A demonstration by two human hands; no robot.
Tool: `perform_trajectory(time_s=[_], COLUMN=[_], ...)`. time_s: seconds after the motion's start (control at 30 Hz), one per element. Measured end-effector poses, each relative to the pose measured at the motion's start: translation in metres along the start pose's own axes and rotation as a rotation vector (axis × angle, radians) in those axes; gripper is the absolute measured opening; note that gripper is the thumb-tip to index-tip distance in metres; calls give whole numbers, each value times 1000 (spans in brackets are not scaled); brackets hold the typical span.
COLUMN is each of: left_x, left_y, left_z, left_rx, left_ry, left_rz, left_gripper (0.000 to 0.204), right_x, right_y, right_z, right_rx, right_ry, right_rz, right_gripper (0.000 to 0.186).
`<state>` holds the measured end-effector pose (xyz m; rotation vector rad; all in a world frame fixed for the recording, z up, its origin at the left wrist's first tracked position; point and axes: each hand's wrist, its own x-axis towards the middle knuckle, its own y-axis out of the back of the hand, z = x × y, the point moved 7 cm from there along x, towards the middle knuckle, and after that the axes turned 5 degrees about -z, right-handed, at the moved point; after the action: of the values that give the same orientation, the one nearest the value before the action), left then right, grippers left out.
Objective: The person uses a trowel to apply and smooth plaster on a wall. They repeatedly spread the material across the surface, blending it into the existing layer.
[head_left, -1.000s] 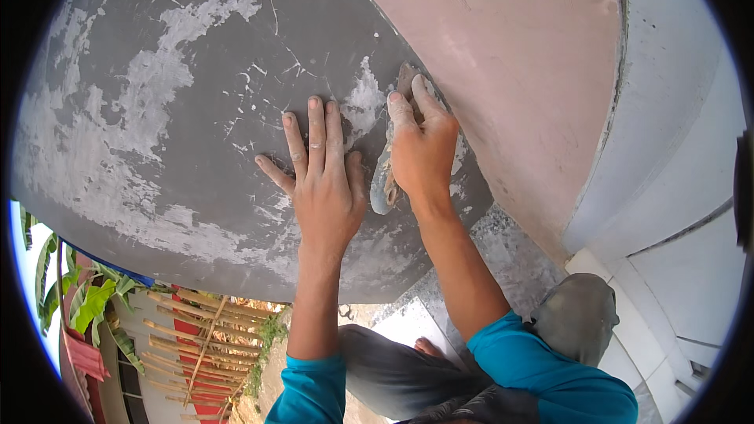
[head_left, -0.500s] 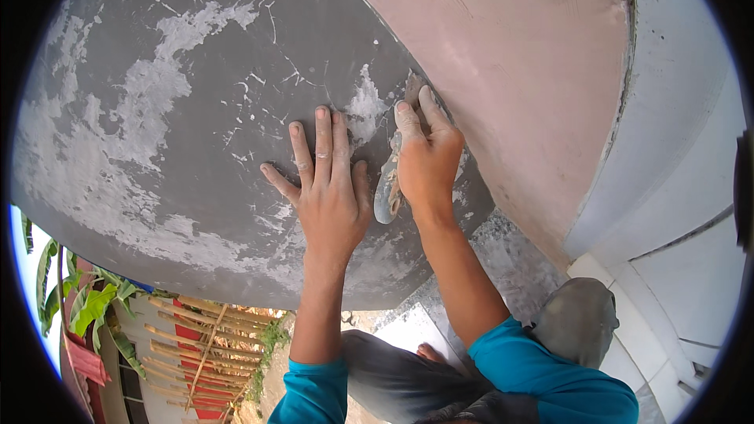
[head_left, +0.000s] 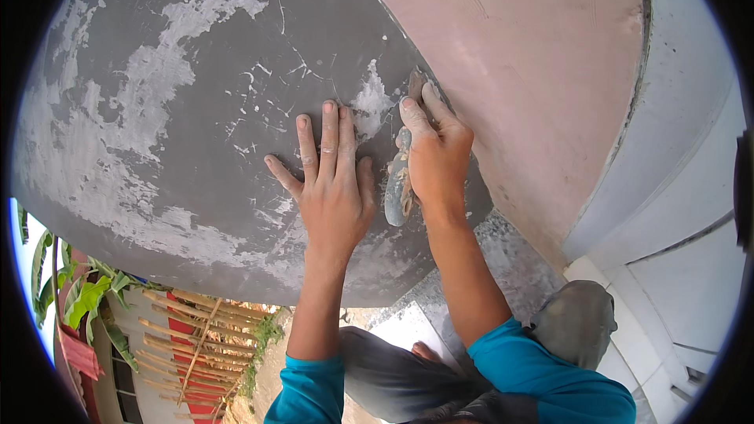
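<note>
Bright, even daylight fills the view, soft rather than harsh. The grey wall [head_left: 181, 110] is evenly lit, with no glare on its matt surface. The left hand [head_left: 334, 180] and right hand [head_left: 436, 157] cast only thin, faint shadows at their edges. The sky strip at 8 o'clock is blown out to near white. Toward 3 o'clock the pale surfaces look cool and slightly dimmer. Focus is sharp in the middle and softens toward the rim. Fisheye bending is strong: straight edges curve from 1 to 4 o'clock, and a black vignette rings the whole frame
</note>
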<state>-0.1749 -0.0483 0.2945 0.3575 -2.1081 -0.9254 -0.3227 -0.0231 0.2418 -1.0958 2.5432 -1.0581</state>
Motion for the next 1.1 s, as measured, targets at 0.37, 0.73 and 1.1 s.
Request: perform_trajectory(time_s=[0.37,0.73,1.1], left_x=[11,30,20], left_y=[13,45,36], left_z=[-2,1,-5], left_rx=[-126,-513,-484], left_ry=[-10,-364,-362], left_rz=[-22,230,291], left_gripper=[79,80,62], right_x=[7,26,-18], right_y=[-8,-2,-13], right_z=[4,-4,-28], right_rx=[-48,-161,-1106], right_ry=[-76,-120,1072], right_rz=[-29,-306,-188], right_gripper=[65,56,57])
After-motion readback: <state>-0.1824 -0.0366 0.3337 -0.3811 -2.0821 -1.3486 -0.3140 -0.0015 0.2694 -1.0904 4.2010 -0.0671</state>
